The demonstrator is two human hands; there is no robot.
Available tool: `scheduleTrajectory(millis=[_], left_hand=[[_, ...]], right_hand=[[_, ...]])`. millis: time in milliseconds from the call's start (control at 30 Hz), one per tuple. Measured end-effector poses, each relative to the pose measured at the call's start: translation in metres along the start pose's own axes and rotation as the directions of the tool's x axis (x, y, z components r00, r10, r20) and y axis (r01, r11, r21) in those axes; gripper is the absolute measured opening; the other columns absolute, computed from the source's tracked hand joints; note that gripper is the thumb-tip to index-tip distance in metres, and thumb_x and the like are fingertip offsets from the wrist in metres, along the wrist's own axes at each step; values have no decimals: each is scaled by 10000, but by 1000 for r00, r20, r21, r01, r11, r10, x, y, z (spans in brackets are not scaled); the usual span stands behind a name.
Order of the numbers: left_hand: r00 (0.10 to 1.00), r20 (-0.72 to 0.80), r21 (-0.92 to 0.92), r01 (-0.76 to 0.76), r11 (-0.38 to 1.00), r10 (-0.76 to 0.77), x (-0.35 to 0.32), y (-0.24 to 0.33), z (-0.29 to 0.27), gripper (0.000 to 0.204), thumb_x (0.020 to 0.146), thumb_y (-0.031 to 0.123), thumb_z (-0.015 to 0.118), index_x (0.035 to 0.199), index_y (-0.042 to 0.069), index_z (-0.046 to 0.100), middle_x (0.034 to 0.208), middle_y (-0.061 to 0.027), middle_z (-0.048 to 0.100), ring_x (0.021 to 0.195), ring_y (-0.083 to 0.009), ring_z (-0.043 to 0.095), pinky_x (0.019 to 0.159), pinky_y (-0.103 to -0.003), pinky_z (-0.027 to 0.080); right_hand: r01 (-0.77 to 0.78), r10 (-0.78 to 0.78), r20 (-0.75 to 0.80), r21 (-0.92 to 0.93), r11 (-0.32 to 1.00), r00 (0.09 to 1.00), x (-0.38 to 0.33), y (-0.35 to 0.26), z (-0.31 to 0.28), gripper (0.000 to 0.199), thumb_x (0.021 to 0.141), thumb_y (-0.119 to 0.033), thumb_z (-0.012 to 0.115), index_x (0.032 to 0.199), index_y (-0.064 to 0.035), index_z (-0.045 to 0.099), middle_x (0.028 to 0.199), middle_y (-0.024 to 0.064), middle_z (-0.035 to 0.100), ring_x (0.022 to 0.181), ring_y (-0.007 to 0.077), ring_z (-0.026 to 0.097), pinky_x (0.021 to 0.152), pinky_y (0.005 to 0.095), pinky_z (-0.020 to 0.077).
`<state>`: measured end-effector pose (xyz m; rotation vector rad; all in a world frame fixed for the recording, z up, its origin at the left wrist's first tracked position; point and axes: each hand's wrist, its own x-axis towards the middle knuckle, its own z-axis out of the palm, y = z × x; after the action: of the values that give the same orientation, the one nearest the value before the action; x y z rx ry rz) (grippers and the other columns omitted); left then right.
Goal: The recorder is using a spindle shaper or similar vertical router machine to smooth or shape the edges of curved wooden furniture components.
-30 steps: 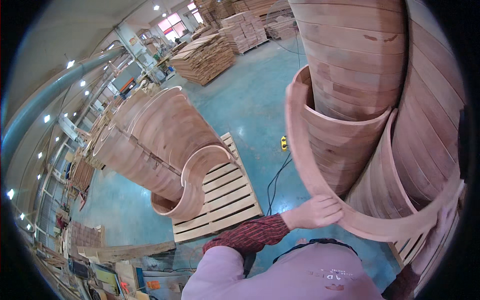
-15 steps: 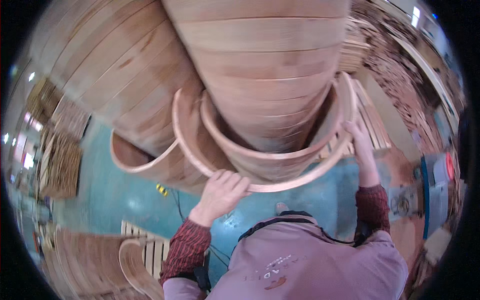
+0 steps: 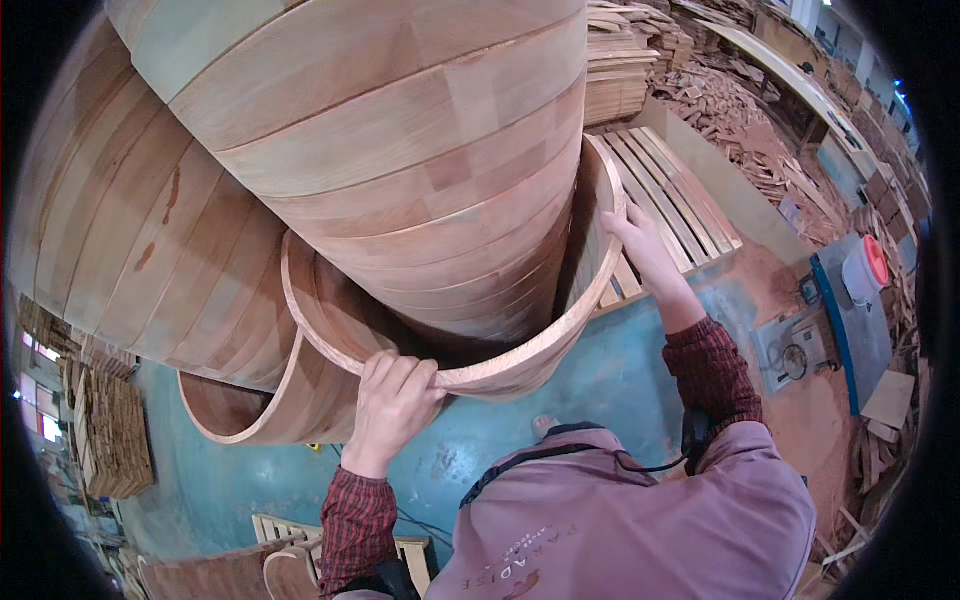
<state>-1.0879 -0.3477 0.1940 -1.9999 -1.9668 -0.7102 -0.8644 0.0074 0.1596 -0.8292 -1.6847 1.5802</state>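
A curved, pale wooden panel (image 3: pixel 510 368), bent like a trough, hangs around the lower end of a tall stack of similar curved wooden panels (image 3: pixel 420 170). My left hand (image 3: pixel 395 400) is closed over its near rim, fingers curled over the top edge. Farther up on the right, my right hand (image 3: pixel 640 245) grips the same rim, with fingers on the outer side partly hidden. A dark gap shows between this panel and the stack inside it. To the left leans a second stack of curved panels (image 3: pixel 150 230), with another curved panel (image 3: pixel 235 432) around its foot.
A slatted wooden pallet (image 3: pixel 680 185) lies right of the stack, with a heap of wood scraps (image 3: pixel 720 125) beyond. A blue-edged bench (image 3: pixel 850 330) carries a white bucket (image 3: pixel 862 270) with a red rim. Stacked boards (image 3: pixel 115 430) stand left; more curved panels (image 3: pixel 210 575) lie below.
The held panel has moved in against the stack; the separate inner rim seen earlier no longer shows. Both hands keep their hold on the rim. My view has shifted as well.
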Motion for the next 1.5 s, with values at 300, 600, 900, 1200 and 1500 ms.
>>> scheduleTrajectory(millis=[300, 600, 900, 1200, 1500], left_hand=[[1000, -6, -47, 18, 999, -18, 11, 5, 13, 390, 680, 130, 832, 1033, 52, 685, 904, -82, 632, 884, -309, 618, 874, -462, 495], [999, -6, -34, 35, 999, -35, 13, 4, 19, 396, 680, 104, 827, 1044, 48, 684, 868, -71, 629, 859, -301, 620, 822, -439, 494], [999, -46, -43, 25, 999, -27, 8, 3, 17, 384, 703, 112, 827, 1053, 31, 694, 888, -85, 654, 879, -310, 628, 838, -445, 509], [440, -387, -537, 606, 586, -810, -25, -56, 25, 669, 965, 324, 711, 1433, -85, 466, 1485, -257, 489, 1374, -370, 485, 1176, -452, 365], [302, 61, -927, 369, 58, -951, -19, -82, 44, 519, 928, 179, 677, 1348, -43, 469, 1196, -102, 555, 1072, -184, 523, 963, -350, 428]], right_hand=[[0, 8, -61, 129, 992, 998, 20, 11, 2, 488, 994, -187, 588, 1413, 60, 546, 1271, 100, 646, 1151, 172, 593, 1027, 335, 455], [-122, 107, -94, -163, 979, 990, 46, 26, -21, 417, 963, -225, 558, 1268, 49, 634, 1120, 92, 671, 1059, 201, 607, 974, 317, 458], [-212, 205, -112, -53, 976, 972, 48, 17, -8, 311, 963, -326, 572, 1090, -50, 637, 1011, 65, 614, 926, 173, 592, 824, 340, 497], [-189, 192, 0, -169, 967, 981, 62, 23, -24, 191, 886, -243, 644, 881, -52, 648, 777, 46, 625, 672, 166, 616, 618, 300, 519], [-211, 211, -26, -241, 947, 977, 52, 3, -10, 181, 763, -158, 630, 897, -34, 634, 771, 56, 616, 630, 186, 618, 578, 325, 533]])
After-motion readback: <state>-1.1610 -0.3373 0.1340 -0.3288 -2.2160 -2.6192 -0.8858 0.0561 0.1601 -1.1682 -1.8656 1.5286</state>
